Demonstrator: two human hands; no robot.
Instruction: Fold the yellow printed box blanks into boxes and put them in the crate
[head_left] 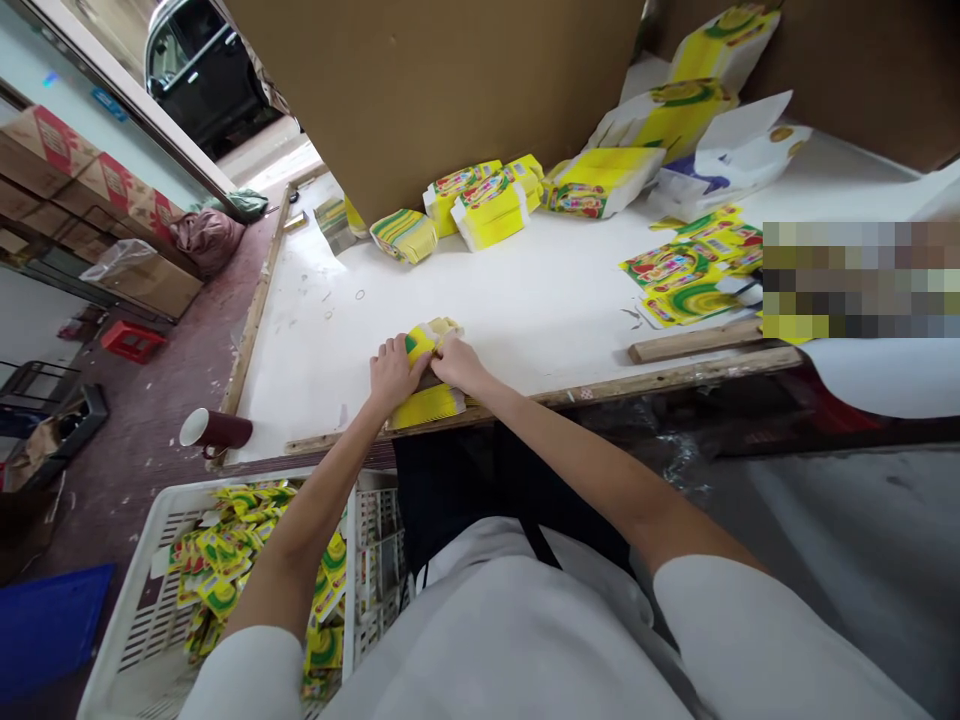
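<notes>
At the near edge of the white table, my left hand (394,372) is wrapped over the left side of a stack of flattened yellow cartons (421,341). My right hand (459,364) is closed at the right end of the same stack; its fingertips are partly hidden. Just below both hands, against the wooden edge strip, lies another stack of yellow cartons (429,408), seen from its edges.
More carton bundles (496,208) lie along a big brown cardboard box (457,90). Loose cartons (694,268) are spread at right beside a pixelated patch. A dark red mug (229,430) sits at the left corner. Below stands a white basket (142,560) of small cartons.
</notes>
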